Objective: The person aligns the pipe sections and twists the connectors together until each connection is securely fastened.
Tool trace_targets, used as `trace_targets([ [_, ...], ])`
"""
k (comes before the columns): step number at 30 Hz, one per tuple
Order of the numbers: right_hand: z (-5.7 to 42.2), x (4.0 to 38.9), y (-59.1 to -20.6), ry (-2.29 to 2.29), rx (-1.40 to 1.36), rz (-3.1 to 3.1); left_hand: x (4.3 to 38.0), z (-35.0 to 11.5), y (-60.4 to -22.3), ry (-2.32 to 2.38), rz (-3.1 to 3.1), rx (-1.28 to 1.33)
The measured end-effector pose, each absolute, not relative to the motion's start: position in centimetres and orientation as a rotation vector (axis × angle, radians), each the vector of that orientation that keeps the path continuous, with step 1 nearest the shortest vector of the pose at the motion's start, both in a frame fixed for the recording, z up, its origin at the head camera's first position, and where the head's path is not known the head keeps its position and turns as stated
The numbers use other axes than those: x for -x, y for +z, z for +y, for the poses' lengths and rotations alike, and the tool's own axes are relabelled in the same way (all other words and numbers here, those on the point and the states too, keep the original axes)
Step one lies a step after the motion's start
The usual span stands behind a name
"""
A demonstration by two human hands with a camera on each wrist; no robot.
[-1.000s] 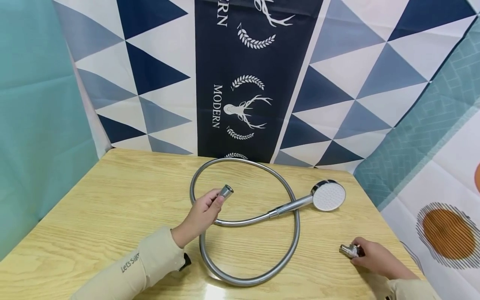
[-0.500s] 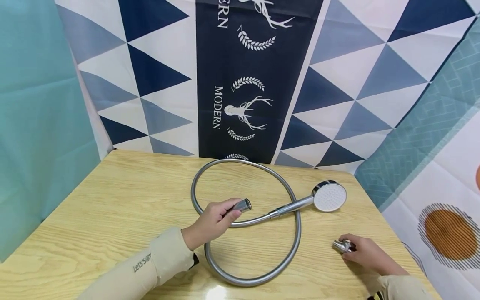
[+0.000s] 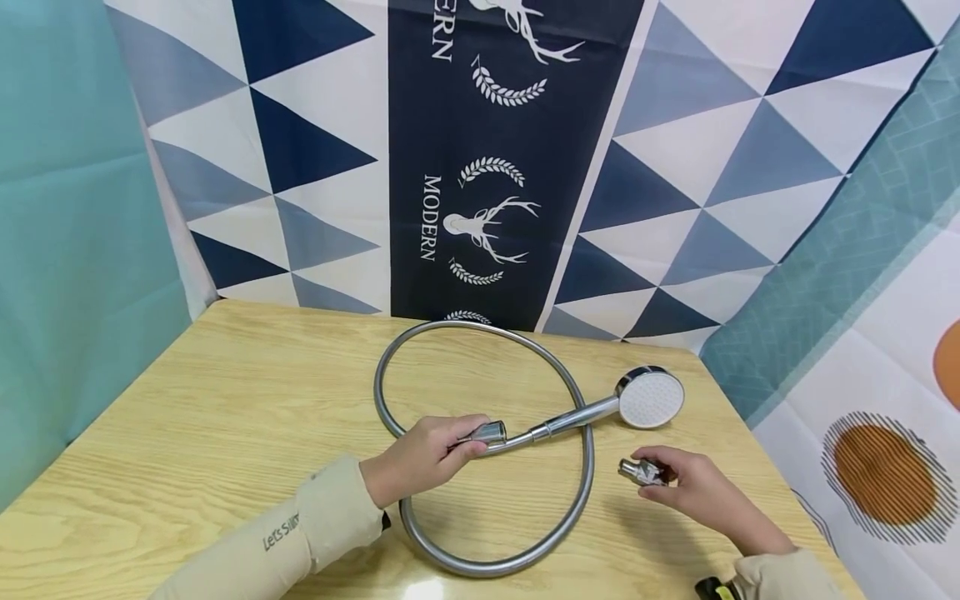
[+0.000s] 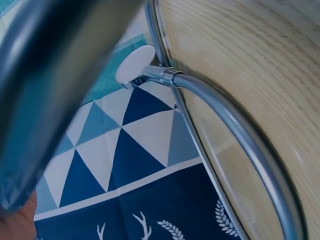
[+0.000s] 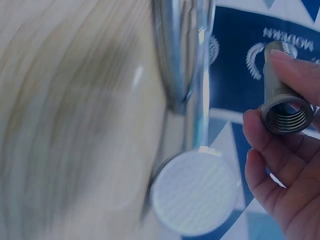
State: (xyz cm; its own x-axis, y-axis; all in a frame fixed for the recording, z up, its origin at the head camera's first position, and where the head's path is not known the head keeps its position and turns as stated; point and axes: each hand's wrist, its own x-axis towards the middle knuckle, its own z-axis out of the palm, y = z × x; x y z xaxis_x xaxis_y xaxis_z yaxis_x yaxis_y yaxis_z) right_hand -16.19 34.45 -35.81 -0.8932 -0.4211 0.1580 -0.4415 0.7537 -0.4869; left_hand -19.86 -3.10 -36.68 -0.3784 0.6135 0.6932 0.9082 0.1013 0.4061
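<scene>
In the head view my left hand [image 3: 423, 458] grips the end of a metal shower hose [image 3: 577, 510], its chrome end nut [image 3: 491, 432] pointing right. The left wrist view has a blurred stretch of that hose [image 4: 55, 85] close to the camera. Lower right of the hand shower, my right hand [image 3: 697, 492] pinches a small chrome pipe fitting [image 3: 637, 472] above the table, its narrow end towards the left hand. A wide, internally threaded opening on the fitting [image 5: 287, 117] faces the right wrist camera. Fingers partly cover its body.
A hand shower [image 3: 651, 400] with a white face lies at the right, joined to the hose's other end. The hose loops over the wooden table [image 3: 225, 400]. Patterned cloth [image 3: 480, 167] hangs behind the table's back edge.
My left hand has moved right and a little down with the hose end, which has turned from up-right to nearly level. The right hand has brought the fitting left and farther up.
</scene>
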Motion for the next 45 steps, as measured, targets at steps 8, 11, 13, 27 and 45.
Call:
trace_targets([
  [8, 32.0, 15.5, -35.8, 0.818, -0.909, -2.561, 20.0, -2.7, -36.9, -0.984, -2.012, 1.514],
  [11, 31.1, 15.5, -35.7, 0.839, -0.982, -2.490, 20.0, -2.7, -36.9, -0.979, -2.003, 1.526],
  [13, 30.6, 15.5, -35.7, 0.853, -1.020, -2.456, 20.0, -2.7, -37.0, -0.977, -1.997, 1.536],
  [27, 27.8, 15.5, -35.9, 1.002, -1.210, -2.249, 19.6, -1.6, -36.9, -0.824, -2.028, 1.573],
  [45, 24.3, 15.6, -36.4, 1.019, -1.348, -2.115, 19.4, -1.3, -36.7, -0.570, -2.063, 1.619],
])
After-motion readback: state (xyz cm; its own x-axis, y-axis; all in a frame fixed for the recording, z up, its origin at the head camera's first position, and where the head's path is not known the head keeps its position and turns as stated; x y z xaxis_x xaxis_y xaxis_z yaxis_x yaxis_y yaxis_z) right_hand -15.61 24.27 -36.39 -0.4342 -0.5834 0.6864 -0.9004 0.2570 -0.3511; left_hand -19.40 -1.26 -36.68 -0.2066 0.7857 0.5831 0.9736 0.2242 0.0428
